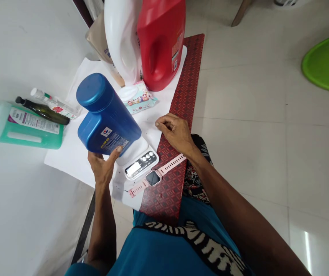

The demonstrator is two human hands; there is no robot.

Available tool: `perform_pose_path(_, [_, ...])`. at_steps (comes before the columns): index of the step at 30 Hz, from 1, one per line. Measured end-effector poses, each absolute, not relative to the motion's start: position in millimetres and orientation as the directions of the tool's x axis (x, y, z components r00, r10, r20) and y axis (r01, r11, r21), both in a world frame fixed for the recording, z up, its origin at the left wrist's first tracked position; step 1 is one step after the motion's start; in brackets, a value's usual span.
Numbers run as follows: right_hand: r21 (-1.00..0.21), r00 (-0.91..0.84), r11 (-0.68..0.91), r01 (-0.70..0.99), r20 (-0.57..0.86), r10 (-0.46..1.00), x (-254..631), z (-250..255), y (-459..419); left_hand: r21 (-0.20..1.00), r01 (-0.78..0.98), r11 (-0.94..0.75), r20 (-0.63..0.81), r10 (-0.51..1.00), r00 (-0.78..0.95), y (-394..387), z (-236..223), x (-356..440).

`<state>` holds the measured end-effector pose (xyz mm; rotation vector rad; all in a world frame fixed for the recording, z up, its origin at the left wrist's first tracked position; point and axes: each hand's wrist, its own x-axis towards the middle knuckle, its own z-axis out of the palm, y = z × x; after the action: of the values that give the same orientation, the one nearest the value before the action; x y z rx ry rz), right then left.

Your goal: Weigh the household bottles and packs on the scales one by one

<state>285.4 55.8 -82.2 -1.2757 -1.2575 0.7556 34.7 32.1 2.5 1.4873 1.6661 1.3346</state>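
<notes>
So, the left hand point(103, 164) is wrapped around the lower end of a big blue bottle point(111, 119), thumb pressed on the labelled side; the other fingers are mostly hidden behind it. The bottle is capped and sits over a white digital scale point(139, 165) by the near edge of the tabletop point(164, 201), though I can't tell if its base actually touches the scale. The scale's display is lit, too washed out to read.

The right hand point(176, 131) is at the right edge, loosely half-curled with thumb close to forefinger, and I can't tell if anything's tucked inside. A pink-strapped watch point(153, 178) lies stretched out towards the near right corner, dark face up, just beside the scale.

A white sheet point(79, 166) covers most of the surface, leaving a red patterned strip along the right edge. Up towards the far edge there's a red jug point(168, 27) next to a white jug point(122, 34), with a pack of wipes point(144, 100) lying in front of them. Over by the left edge there's a green bottle point(49, 142), a dark bottle point(43, 112) and a clear bottle point(56, 103), all near the wall.
</notes>
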Motion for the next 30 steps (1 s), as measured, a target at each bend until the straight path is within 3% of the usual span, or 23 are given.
perform_pose_path(11, [-0.959,0.212,0.188,0.21,0.232,0.949,284,-80,55,0.94,0.29,-0.178,0.267,0.914,-0.306,37,1,43])
perform_pose_path(21, [-0.959,0.209,0.204,0.197,0.244,0.947,286,-77,57,0.851,0.24,-0.467,0.52,0.813,-0.261,106,28,63])
perform_pose_path(30, [-0.953,0.213,0.239,0.186,0.276,0.937,287,-78,59,0.891,0.154,-0.427,0.452,0.864,-0.22,137,39,64])
